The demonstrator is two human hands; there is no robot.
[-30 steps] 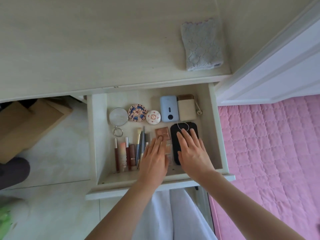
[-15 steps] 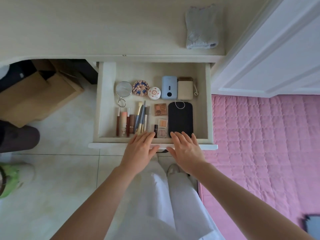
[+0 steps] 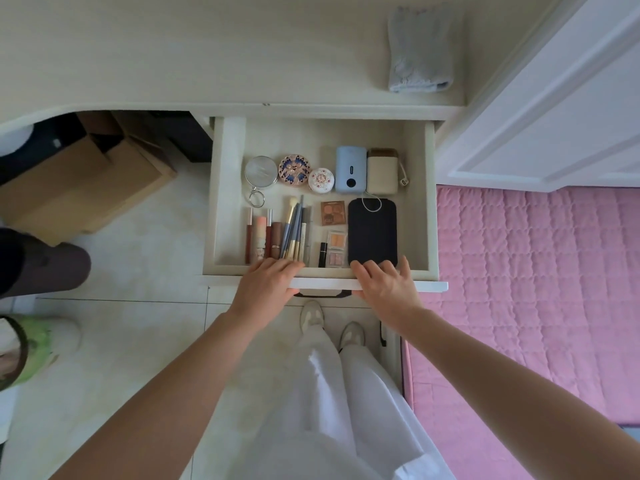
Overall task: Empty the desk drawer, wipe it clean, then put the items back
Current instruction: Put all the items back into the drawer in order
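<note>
Resting on the front lip of the drawer (image 3: 420, 202), both your hands lie palm down with fingers loosely extended: left hand (image 3: 265, 289) near the brush ends, right hand (image 3: 386, 287) at the lower edge of the black pouch (image 3: 372, 233). Neither grips anything.

Drawer: pulled well out from under the table (image 3: 173, 46), pale laminate, rigid box. Contents all inside, arranged in tidy rows, so I judge the job is at one end or the other; cannot tell which.

Handling notes (judgement):
- Round mirror (image 3: 261, 171), glassy face, metal ring below; fragile, lift by the rim.
- Two patterned round compacts (image 3: 294, 169) and the eyeshadow palettes (image 3: 333, 213): hard, light, smooth shells; hinged lids may pop, pinch across both halves.
- Brushes (image 3: 294, 230) and lip tubes (image 3: 263, 233): thin cylinders, will roll; gather as a bundle.
- Blue device (image 3: 350, 169) and beige one (image 3: 382, 171): rounded blocks, likely the heaviest; grasp across the short sides. The beige one trails a cord.
- Black pouch: flat, matte, rounded corners; a thin loop lies on its top.

Folded grey cloth (image 3: 419, 53) on the table's far right corner, soft, knit-textured.
</note>
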